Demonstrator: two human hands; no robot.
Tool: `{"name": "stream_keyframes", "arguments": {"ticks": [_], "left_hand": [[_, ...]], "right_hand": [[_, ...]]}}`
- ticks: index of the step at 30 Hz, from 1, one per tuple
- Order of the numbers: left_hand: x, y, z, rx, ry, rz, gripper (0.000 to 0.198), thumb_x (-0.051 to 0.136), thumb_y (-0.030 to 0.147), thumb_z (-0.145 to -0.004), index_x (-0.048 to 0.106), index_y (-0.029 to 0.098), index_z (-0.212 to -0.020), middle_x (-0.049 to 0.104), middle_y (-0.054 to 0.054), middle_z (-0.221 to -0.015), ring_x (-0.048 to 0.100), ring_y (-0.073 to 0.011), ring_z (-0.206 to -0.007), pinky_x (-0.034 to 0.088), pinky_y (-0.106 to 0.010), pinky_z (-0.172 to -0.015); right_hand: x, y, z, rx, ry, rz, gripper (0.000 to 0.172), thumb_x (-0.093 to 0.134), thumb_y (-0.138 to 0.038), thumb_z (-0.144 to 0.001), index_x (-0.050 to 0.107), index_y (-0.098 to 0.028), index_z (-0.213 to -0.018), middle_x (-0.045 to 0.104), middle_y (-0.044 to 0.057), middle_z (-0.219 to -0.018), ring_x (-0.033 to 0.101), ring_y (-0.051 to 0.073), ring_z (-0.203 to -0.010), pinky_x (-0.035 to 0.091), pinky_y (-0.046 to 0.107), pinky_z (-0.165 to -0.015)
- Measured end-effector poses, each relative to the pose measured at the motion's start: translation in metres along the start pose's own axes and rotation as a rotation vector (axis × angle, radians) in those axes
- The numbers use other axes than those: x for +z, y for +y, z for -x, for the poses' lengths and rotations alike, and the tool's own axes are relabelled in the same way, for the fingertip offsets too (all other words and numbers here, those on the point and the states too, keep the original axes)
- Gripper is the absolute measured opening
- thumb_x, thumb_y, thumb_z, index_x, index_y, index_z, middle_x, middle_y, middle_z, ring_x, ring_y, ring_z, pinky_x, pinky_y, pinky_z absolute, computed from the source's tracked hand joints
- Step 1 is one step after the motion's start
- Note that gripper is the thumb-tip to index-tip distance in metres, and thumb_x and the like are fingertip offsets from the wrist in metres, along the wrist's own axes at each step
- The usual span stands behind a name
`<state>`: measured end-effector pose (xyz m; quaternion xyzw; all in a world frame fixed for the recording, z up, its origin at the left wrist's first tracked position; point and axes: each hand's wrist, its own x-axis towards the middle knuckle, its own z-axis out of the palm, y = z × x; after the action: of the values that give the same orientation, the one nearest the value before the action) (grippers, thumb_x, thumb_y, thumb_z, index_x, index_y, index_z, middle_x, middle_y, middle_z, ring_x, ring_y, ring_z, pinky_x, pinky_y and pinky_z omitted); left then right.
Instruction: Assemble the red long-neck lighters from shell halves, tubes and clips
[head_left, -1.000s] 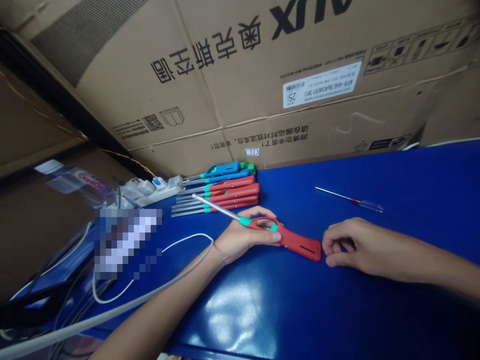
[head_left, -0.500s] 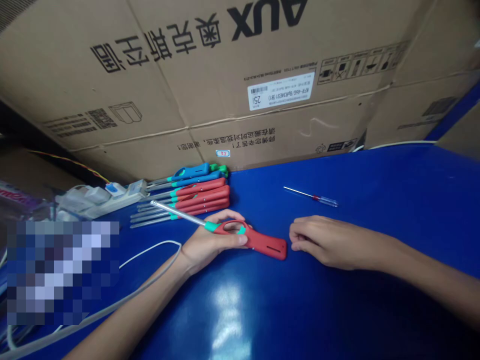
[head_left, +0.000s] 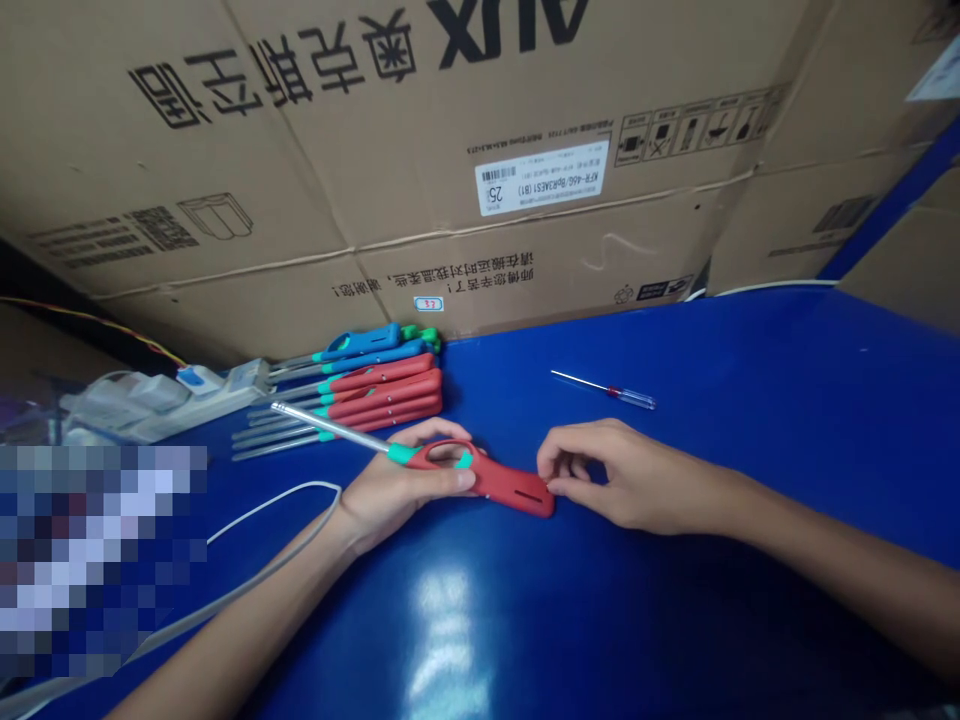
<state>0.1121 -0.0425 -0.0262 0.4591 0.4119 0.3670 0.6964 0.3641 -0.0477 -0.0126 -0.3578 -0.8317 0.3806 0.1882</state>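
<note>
The bare left hand (head_left: 397, 490) and bare right hand (head_left: 622, 475) have slim fingers, short nails, and uncovered narrow forearms (head_left: 225, 620).

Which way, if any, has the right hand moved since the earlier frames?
Yes, the right hand moved leftward in view against the screwdriver, toward the red utility lighter; its fingers now touch the lighter's end.

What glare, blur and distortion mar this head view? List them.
Head view: white glare on the glossy blue tabletop; a pixelated blur block hides the lower left; wide-angle bending tilts the upside-down cardboard AUX carton; the red long-nosed lighter looks sharp.
</note>
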Motion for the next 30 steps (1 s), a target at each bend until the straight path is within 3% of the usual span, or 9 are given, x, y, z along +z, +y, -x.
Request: {"name": "stream_keyframes", "arguments": {"ticks": [21,30], "left_hand": [[0.0036,0.0038,0.0017,-0.001,0.018,0.015,0.036,0.085,0.009,-0.058,0.064,0.013,-0.088,0.072,-0.006,-0.082,0.069,-0.0169,-0.074,0.06,-0.028,-0.067],[0.0051,0.0051,0.0021,0.001,0.02,0.007,0.036,0.085,0.01,-0.058,0.065,0.013,-0.088,0.072,-0.006,-0.082,0.069,-0.0171,-0.074,0.059,-0.029,-0.068]], "right_hand": [[-0.0057,-0.0016,0.0029,-0.039,-0.044,0.091,0.012,0.051,-0.016,-0.09,0.062,-0.018,-0.093,0.066,0.003,-0.092,0.056,0.015,-0.085,0.042,0.026,-0.077],[-0.0039,-0.0024,0.0022,-0.06,-0.038,0.116,0.014,0.05,-0.016,-0.091,0.063,-0.019,-0.097,0.066,0.003,-0.093,0.057,0.014,-0.084,0.042,0.027,-0.076]]}}
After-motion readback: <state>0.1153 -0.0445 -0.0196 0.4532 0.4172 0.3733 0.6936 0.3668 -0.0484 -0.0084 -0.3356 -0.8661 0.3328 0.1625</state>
